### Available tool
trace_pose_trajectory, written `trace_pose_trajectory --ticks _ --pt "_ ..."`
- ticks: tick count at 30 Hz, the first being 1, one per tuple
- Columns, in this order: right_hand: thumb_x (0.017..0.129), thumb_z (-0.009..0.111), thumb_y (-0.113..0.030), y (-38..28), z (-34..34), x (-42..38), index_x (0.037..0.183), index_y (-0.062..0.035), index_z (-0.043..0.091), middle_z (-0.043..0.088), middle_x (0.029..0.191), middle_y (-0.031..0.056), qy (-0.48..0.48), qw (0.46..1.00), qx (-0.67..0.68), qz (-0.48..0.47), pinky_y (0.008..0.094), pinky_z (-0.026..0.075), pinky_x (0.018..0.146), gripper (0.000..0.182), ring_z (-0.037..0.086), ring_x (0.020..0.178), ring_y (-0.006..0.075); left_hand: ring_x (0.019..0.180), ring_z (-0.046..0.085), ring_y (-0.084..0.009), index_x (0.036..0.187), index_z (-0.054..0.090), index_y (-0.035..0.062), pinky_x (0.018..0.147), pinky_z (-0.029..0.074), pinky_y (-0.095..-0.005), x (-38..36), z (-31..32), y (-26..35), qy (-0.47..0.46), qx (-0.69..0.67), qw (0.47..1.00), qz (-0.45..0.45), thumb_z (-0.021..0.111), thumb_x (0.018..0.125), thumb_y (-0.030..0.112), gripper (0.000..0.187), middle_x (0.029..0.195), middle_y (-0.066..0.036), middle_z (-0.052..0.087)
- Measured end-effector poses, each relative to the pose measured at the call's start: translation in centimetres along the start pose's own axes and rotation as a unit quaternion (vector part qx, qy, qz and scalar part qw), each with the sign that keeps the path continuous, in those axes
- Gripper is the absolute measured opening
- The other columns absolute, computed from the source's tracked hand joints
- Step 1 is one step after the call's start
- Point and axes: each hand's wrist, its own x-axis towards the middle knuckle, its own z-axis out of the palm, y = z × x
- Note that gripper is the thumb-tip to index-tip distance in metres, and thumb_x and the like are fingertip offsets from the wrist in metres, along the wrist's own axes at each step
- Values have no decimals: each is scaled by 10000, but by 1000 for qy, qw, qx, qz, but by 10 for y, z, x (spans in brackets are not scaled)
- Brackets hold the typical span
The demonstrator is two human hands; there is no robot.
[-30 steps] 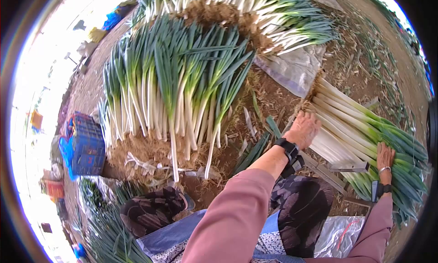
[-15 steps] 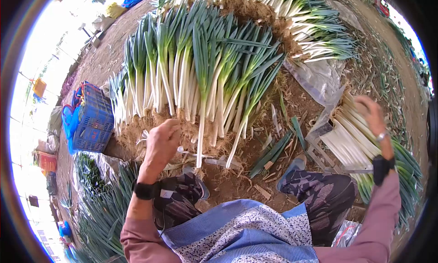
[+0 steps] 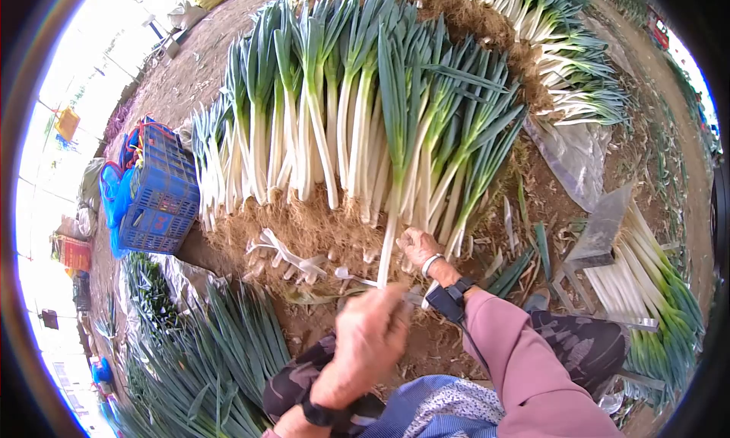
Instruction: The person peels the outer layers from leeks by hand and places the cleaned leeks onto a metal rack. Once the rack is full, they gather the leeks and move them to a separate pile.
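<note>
A long row of leeks (image 3: 327,134) lies ahead with green tops away from me and roots towards me. One leek (image 3: 389,244) sticks out nearer than the others. Its root end is hidden behind my left hand (image 3: 366,343), whose fingers are curled closed and slightly blurred. Whether they grip that leek or only pass in front of it does not show. Just right of the same stalk, my right hand (image 3: 422,252) reaches in among the stalk bases. Its fingers are bent closed, and what they hold, if anything, is hidden.
At right, a bunch of leeks (image 3: 631,263) lies in a metal frame (image 3: 601,229). A blue crate (image 3: 160,198) stands at left. Nearer lie more green leek tops (image 3: 205,362). Another leek pile (image 3: 578,65) is at the back right, beside plastic sheeting (image 3: 570,160).
My right hand has left the framed bunch at right and come across to the leek row. My left hand has moved nearer and to the right. The view has shifted.
</note>
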Motion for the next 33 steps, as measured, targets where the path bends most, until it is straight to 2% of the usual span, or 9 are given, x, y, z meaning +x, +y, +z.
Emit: trace_pose_trajectory --ticks 4,11,13,15,16,25,29,31,33 --pt "727 695 -483 -14 40 17 948 -29 637 664 914 187 7 993 -80 86 429 503 722 509 645 823 359 745 611 -351 1027 597 13 669 488 -406 -3 -4 6 -81 14 997 6 657 799 76 244 844 -160 635" --pt "690 701 -295 -15 40 3 942 -10 638 664 836 215 94 981 -8 172 402 524 641 386 661 697 316 760 586 -325 1090 556 11 679 445 -395 -12 -7 0 -121 51 991 34 657 793 111 329 838 -146 597" --pt "854 624 -163 -4 20 -19 1014 -37 559 605 655 99 86 857 476 176 323 494 406 213 598 493 196 763 575 -328 1102 545 14 690 435 -405 -15 -8 2 -153 74 985 23 646 798 127 340 830 -143 583" --pt "901 611 -223 1 -18 -47 1012 -88 536 541 595 23 30 775 602 192 235 416 318 190 511 403 113 765 571 -329 1100 539 16 689 431 -406 -17 -5 3 -155 79 984 36 639 801 129 335 827 -140 579" --pt "897 623 -307 5 -34 -57 1006 -108 541 538 583 16 51 825 546 134 205 394 302 242 484 387 85 767 566 -330 1097 533 18 689 427 -407 -17 -4 5 -157 86 983 44 632 803 130 330 825 -138 575" --pt "916 607 -304 44 -82 -86 899 -95 539 477 548 -13 304 864 395 74 221 314 318 220 408 374 65 742 558 -299 1075 527 32 673 418 -391 -19 22 14 -181 135 968 112 613 811 152 302 780 -106 552" --pt "918 594 -241 95 -56 -64 998 -78 556 458 541 1 318 877 343 108 244 305 300 185 400 354 90 731 559 -260 1070 530 21 673 415 -369 -22 23 14 -198 180 953 139 616 769 114 326 766 -83 543" --pt "893 606 -216 97 -45 -55 1074 -65 562 550 652 76 288 887 288 216 340 434 412 240 549 502 192 712 553 -245 1067 531 13 666 412 -357 -25 21 15 -197 185 954 131 603 748 94 336 744 -69 525" --pt "855 625 -207 109 -20 -35 1110 -60 568 610 862 159 328 931 -106 120 442 498 669 300 610 804 306 699 550 -230 1069 533 15 658 411 -347 -26 18 16 -210 193 950 130 583 757 95 326 731 -60 513"
